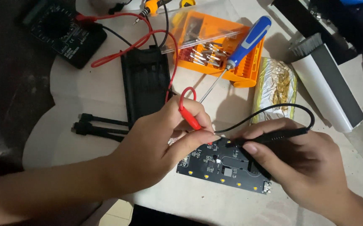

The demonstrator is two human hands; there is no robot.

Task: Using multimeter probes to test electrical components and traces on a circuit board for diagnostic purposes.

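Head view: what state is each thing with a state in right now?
Left hand: pinching the red probe.
Right hand: gripping the black probe.
Circuit board: bare, flat on the table, both probe tips on it.
Orange bit case: open.
Blue screwdriver: lying across the case.
Black cover: lying beside the board.

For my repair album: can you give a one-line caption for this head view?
Left hand holds a red probe and right hand a black probe on a black circuit board.
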